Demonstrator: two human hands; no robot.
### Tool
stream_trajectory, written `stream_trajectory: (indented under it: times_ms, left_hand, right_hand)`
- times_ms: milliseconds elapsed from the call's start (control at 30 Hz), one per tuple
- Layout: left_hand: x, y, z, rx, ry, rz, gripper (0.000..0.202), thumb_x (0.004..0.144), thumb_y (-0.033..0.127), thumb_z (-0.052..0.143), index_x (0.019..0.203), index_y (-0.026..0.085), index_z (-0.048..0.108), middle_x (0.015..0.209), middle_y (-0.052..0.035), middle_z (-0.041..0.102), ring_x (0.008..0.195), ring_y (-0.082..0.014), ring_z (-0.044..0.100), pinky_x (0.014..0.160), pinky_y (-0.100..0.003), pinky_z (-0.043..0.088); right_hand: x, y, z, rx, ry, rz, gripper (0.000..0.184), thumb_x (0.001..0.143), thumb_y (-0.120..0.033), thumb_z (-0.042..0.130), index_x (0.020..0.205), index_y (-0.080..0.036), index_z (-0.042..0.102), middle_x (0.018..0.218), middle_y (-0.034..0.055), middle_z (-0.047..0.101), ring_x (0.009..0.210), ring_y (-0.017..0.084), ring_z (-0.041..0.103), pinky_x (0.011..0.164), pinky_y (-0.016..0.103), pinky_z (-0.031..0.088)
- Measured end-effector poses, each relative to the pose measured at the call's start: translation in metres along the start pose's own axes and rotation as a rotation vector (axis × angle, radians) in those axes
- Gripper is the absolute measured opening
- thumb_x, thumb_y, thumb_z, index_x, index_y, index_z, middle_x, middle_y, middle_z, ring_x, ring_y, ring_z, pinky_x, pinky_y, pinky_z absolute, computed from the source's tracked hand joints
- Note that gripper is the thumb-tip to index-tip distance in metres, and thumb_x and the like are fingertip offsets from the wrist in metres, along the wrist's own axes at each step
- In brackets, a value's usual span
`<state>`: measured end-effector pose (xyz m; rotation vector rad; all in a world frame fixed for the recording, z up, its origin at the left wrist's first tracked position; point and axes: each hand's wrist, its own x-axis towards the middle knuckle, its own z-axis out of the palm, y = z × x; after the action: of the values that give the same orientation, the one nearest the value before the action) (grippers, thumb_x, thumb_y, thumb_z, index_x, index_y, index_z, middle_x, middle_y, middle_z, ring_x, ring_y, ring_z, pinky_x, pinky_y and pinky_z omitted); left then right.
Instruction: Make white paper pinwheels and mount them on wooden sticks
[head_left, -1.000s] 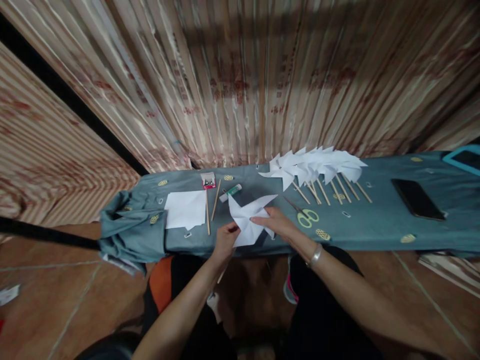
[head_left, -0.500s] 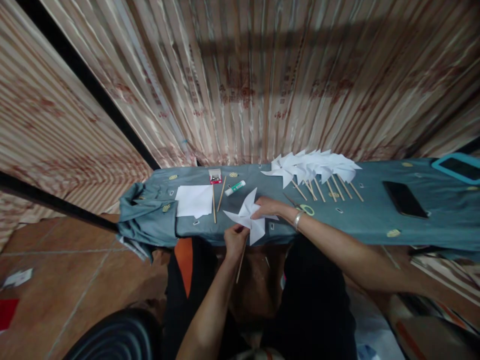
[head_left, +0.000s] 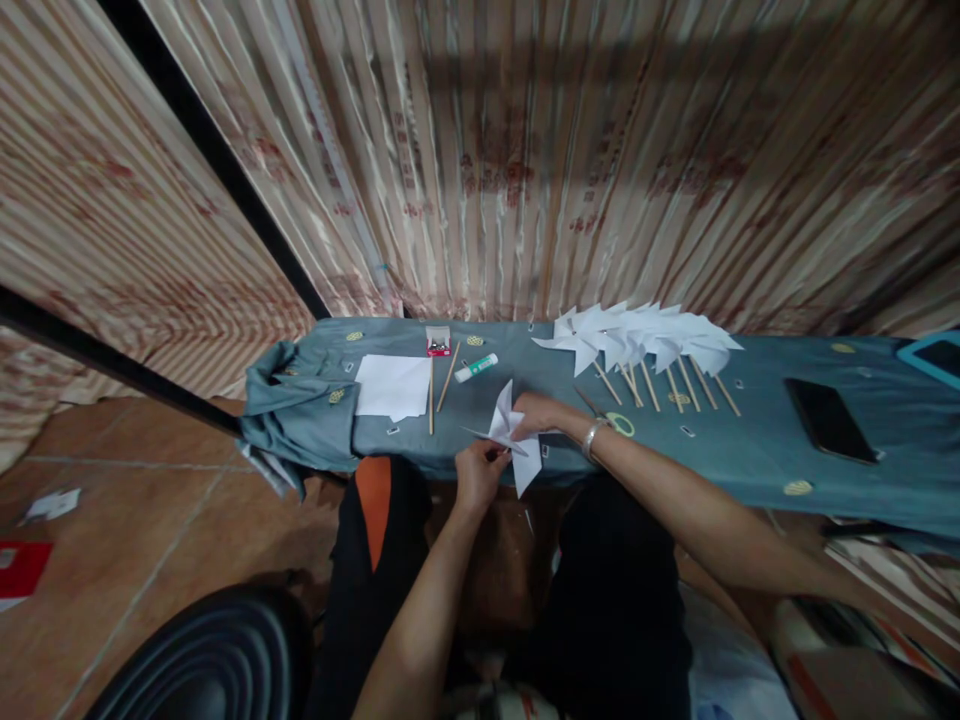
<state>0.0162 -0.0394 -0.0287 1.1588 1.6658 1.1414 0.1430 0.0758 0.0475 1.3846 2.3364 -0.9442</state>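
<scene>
A white paper pinwheel (head_left: 513, 440) is held over the near edge of a bench covered in grey-blue cloth (head_left: 750, 450). My left hand (head_left: 480, 470) grips it from below, fingers closed around what looks like its stick, mostly hidden. My right hand (head_left: 541, 413), with a bracelet at the wrist, pinches the pinwheel's centre from above. Several finished white pinwheels on wooden sticks (head_left: 645, 345) lie in a row further back to the right.
On the cloth lie a stack of white paper (head_left: 392, 385), two wooden sticks (head_left: 440, 380), a glue stick (head_left: 475, 368), a small pin box (head_left: 437, 341), scissors (head_left: 615, 420), a black phone (head_left: 829, 417) and a teal tablet (head_left: 934, 355). A striped curtain hangs behind.
The pinwheel has turned from lying flat to nearly edge-on between my hands. The view has shifted, and my hands have drawn slightly toward the bench's near edge.
</scene>
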Motion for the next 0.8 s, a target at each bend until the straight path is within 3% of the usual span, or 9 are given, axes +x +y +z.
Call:
stream_trajectory:
  times_ms: [200,333,467,567,800]
  left_hand:
    - [-0.002,0.005,-0.008,0.011,-0.057,-0.019,0.013,0.063,0.006,0.073,0.068,0.018,0.074,0.073,-0.0026,0.072,0.073,-0.017,0.065,0.076,-0.028,0.048]
    - [-0.019,0.002,-0.017,-0.12,-0.144,-0.144,0.012,0.069,0.018,0.071,0.081,0.016,0.074,0.069,-0.0033,0.071,0.061,-0.0158,0.065,0.06,-0.025,0.049]
    - [-0.039,-0.005,-0.02,-0.3,-0.253,-0.295,0.037,0.07,0.046,0.071,0.084,0.011,0.07,0.065,-0.0046,0.068,0.042,-0.0124,0.058,0.041,-0.023,0.042]
    - [-0.046,-0.008,-0.017,-0.411,-0.309,-0.36,0.048,0.065,0.055,0.072,0.082,0.01,0.069,0.057,-0.0022,0.064,0.038,-0.0095,0.053,0.039,-0.021,0.039]
    - [-0.05,-0.008,-0.008,-0.588,-0.359,-0.464,0.051,0.055,0.058,0.075,0.075,0.011,0.067,0.052,0.001,0.059,0.038,-0.0089,0.052,0.041,-0.021,0.038]
  right_hand:
    - [-0.001,-0.003,0.002,-0.056,0.015,0.003,0.025,0.064,-0.026,0.077,0.086,-0.013,0.077,0.082,0.0058,0.073,0.074,0.02,0.065,0.059,0.022,0.044]
    - [0.001,-0.003,0.002,-0.055,0.032,0.007,0.022,0.062,-0.026,0.079,0.081,-0.014,0.077,0.079,0.0058,0.073,0.073,0.021,0.065,0.058,0.023,0.044]
    - [0.002,-0.003,0.002,-0.042,0.03,0.005,0.017,0.061,-0.025,0.079,0.075,-0.014,0.077,0.073,0.0047,0.072,0.071,0.02,0.064,0.058,0.023,0.043]
    - [0.0,-0.004,0.001,-0.041,0.017,0.018,0.016,0.063,-0.025,0.078,0.073,-0.013,0.076,0.072,0.0044,0.071,0.072,0.02,0.064,0.058,0.023,0.042]
    - [0.007,-0.009,-0.005,-0.088,-0.069,0.098,0.021,0.062,-0.026,0.078,0.077,-0.013,0.076,0.076,0.0054,0.072,0.07,0.019,0.063,0.059,0.023,0.043]
